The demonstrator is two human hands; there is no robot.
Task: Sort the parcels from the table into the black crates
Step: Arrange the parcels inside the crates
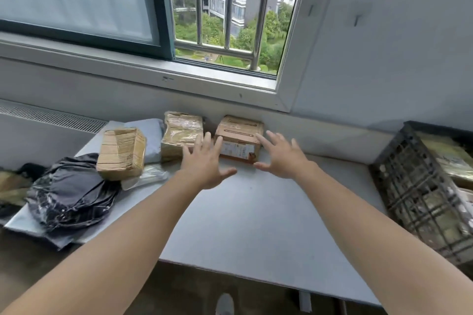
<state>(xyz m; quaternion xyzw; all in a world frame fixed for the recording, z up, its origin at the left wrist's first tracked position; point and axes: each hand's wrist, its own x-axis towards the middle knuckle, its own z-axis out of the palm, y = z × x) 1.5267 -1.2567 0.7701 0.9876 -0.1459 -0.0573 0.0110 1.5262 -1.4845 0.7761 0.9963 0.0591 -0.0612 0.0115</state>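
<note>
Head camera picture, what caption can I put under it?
Left hand and right hand reach open for a cardboard box on the table, black crate waiting at right.

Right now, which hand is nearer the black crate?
Right. The right hand is left of the black crate, beside the labelled cardboard box; the left hand is beyond that box, farther away.

Daylight enters a barred window point(230, 20) in the pale wall point(396, 59), above a brown floor point(25, 258).

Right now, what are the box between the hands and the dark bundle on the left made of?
The box looks like matte brown cardboard, with a paper label. The dark bundle seems glossy black plastic film: it wrinkles and shines.
</note>
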